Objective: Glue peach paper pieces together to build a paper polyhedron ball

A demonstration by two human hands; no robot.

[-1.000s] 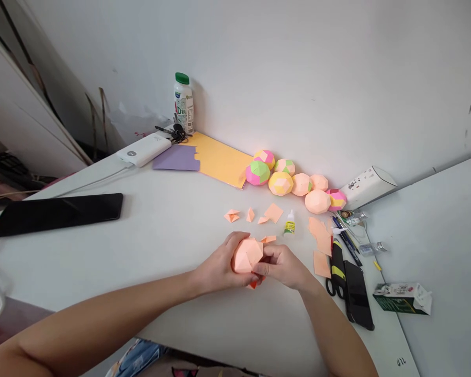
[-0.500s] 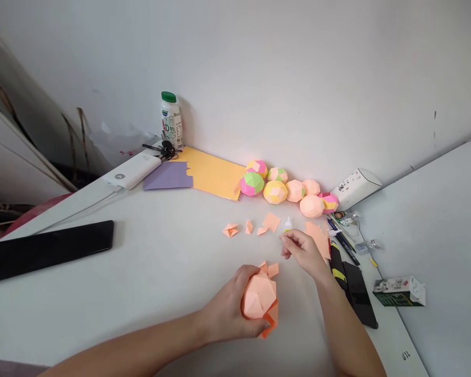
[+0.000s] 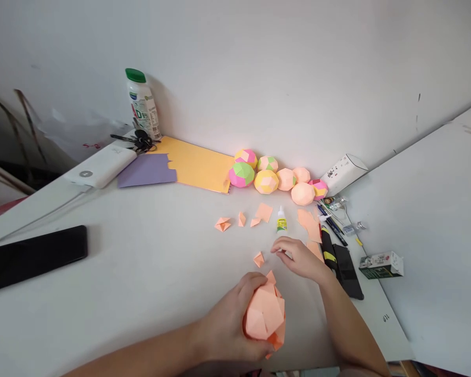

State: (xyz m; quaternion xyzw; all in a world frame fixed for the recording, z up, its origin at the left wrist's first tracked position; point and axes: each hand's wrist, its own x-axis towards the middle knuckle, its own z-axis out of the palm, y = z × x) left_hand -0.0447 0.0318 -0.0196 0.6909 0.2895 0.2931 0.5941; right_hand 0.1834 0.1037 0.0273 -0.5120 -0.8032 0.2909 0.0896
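My left hand [image 3: 235,319] is wrapped around a peach-coloured faceted paper ball [image 3: 265,314] near the front of the table. Orange gaps and loose flaps show along the ball's right side, and a pointed flap sticks up at its top. My right hand [image 3: 298,257] hovers just beyond the ball, fingers loosely bent, thumb and forefinger slightly apart with nothing between them. Close to its fingertips lies a small folded peach paper piece [image 3: 259,259]. Behind that hand stands a small glue bottle [image 3: 281,222] with a yellow-green label.
Several folded peach pieces [image 3: 222,224] and a paper square [image 3: 264,212] lie mid-table. Finished paper balls [image 3: 266,181] line the wall. Yellow card [image 3: 200,167], a power bank [image 3: 102,166], a white bottle [image 3: 143,110] and a black slab [image 3: 35,257] are leftward; a cutter [image 3: 328,248] and phone [image 3: 348,271] rightward.
My right hand has come nearer to me, towards the small folded piece, uncovering the glue bottle. My left hand still holds the ball, now slightly turned. The view has shifted right.
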